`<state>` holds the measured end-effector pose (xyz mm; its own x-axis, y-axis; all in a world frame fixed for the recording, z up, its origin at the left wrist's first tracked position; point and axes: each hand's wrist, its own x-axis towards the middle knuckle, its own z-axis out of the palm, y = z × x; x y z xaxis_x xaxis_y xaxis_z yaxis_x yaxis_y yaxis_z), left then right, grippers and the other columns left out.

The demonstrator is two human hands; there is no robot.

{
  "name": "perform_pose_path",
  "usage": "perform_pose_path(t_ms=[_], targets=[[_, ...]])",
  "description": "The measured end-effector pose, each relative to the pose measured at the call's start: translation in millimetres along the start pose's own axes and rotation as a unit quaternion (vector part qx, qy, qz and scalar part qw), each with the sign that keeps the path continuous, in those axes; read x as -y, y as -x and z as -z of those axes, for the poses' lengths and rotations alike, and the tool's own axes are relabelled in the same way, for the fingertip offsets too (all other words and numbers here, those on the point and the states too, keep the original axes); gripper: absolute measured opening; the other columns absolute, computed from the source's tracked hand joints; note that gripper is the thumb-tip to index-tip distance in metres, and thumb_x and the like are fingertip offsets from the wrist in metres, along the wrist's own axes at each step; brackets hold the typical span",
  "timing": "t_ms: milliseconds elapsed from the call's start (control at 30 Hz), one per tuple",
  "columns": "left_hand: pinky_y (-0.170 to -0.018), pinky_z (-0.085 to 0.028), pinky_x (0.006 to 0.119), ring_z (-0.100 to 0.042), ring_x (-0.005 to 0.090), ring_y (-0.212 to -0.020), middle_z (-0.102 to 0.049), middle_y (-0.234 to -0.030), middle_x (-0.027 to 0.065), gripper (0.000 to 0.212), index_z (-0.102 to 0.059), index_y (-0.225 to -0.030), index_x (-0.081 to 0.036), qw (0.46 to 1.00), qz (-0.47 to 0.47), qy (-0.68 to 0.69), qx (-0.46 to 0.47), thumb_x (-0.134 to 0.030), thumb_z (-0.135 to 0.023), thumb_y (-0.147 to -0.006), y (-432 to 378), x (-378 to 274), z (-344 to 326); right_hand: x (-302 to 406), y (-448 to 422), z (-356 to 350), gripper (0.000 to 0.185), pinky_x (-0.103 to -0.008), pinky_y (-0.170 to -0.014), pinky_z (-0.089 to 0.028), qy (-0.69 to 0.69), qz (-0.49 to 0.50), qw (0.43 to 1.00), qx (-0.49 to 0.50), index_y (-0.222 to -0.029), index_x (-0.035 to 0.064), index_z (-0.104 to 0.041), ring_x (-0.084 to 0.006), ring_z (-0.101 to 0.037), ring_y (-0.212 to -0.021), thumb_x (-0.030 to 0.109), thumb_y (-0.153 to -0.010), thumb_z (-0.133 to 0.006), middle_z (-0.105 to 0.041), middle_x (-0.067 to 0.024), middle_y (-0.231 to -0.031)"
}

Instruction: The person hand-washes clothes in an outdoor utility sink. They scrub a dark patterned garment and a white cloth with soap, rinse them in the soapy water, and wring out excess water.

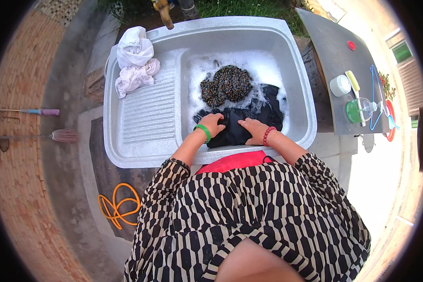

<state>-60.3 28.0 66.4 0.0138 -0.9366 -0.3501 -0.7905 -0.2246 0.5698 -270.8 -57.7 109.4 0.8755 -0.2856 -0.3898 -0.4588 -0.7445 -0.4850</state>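
Dark wet cloth (234,127) is bunched at the front of the grey laundry sink's basin (301,123). My left hand (212,124), with a green band at the wrist, grips the left part of this cloth with bent fingers. On its right part is my right hand (256,130), wearing a red bead bracelet and holding a fold. The cloth lies taut between my hands; some fingertips are hidden. Behind them, a speckled dark cloth (234,84) sits bundled in white suds (268,67). More black fabric spreads to the right in the water.
A ribbed washboard (148,112) forms the sink's left side, with white cloth (135,49) and pale pink cloth (137,77) at its back corner. A brass tap (165,14) overhangs the rear rim. The right-hand table (324,46) holds a white tub (340,85), a brush (353,81) and a green-liquid bottle (354,111).
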Motion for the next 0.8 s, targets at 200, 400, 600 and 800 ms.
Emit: perform_pose_path(t_ms=[200, 400, 600, 800], targets=[[-0.086, -0.043, 0.039, -0.05, 0.0388, -0.101, -0.04, -0.121, 0.0247, 0.077, -0.027, -0.132, -0.021, 0.988, 0.043, -0.118, 0.084, -0.034, -0.068, -0.068, 16, -42, 3, -13, -23, -19, 0.085, -0.0389, -0.091, -0.039, 0.032, -0.031, 0.999, 0.0, -0.132, 0.0073, -0.028, -0.0352, -0.046, -0.108, 0.021, -0.061, -0.072, -0.046, -0.0202, -0.117], [-0.074, -0.046, 0.036, -0.058, 0.0283, -0.087, -0.06, -0.08, 0.014, 0.037, -0.056, -0.098, -0.014, 0.995, 0.08, -0.005, -0.053, -0.014, -0.064, -0.062, 1, -20, -3, -5, -28, -12, 0.06, -0.0379, -0.084, -0.044, -0.027, -0.12, 0.991, -0.057, -0.119, 0.0116, -0.045, -0.0334, -0.055, -0.095, 0.014, -0.063, -0.065, -0.058, -0.0192, -0.098], [-0.053, -0.043, 0.025, -0.051, 0.0106, -0.062, -0.052, -0.073, 0.0017, 0.025, -0.055, -0.089, -0.008, 0.899, 0.044, 0.42, -0.116, 0.0, -0.056, -0.066, 7, -17, 60, 7, -5, 70, 0.037, -0.033, -0.075, -0.046, -0.201, -0.034, 0.948, -0.246, -0.1, 0.0057, -0.058, -0.0317, -0.059, -0.082, 0.013, -0.064, -0.058, -0.061, -0.0194, -0.087], [-0.054, -0.044, 0.025, -0.051, 0.0109, -0.062, -0.053, -0.074, 0.0013, 0.024, -0.054, -0.094, -0.008, 0.819, -0.004, 0.559, -0.124, -0.003, -0.058, -0.072, 24, -57, 111, 35, 23, 150, 0.039, -0.0361, -0.079, -0.044, -0.085, 0.006, 0.907, -0.413, -0.103, 0.0055, -0.056, -0.0329, -0.056, -0.09, 0.015, -0.065, -0.058, -0.059, -0.0162, -0.098]])
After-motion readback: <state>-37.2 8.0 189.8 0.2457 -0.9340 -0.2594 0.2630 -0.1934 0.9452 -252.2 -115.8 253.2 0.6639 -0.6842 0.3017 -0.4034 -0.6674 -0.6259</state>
